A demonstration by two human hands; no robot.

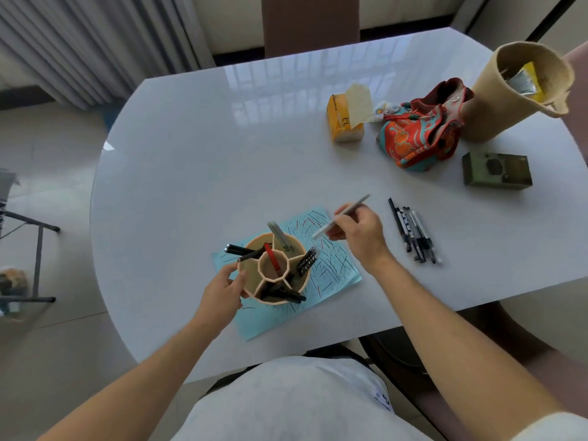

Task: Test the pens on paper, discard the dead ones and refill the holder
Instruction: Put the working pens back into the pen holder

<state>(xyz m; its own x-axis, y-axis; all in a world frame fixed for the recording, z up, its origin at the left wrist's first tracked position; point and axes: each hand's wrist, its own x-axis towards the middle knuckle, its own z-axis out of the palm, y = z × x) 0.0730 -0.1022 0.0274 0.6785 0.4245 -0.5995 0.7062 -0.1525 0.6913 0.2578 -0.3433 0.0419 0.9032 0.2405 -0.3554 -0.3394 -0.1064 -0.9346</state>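
Observation:
A round beige pen holder (302, 280) with several compartments stands on a light blue paper (331, 265) covered in scribbled test strokes. Several pens stick out of it, black ones, a red one (272, 256) in the middle cell and a grey one (280, 237) at the back. My left hand (224, 289) grips the holder's left wall. My right hand (359, 232) holds a silver-grey pen (342, 214) just above the paper, right of the holder, tip pointing down-left. A bunch of several black pens (413, 233) lies on the table to the right.
On the white glossy table (206, 160), far right: an orange tissue box (343, 120), a red patterned pouch (420, 128), a tall tan woven basket (515, 90) with wrappers inside, and a dark green box (496, 170). A chair back stands beyond the far edge.

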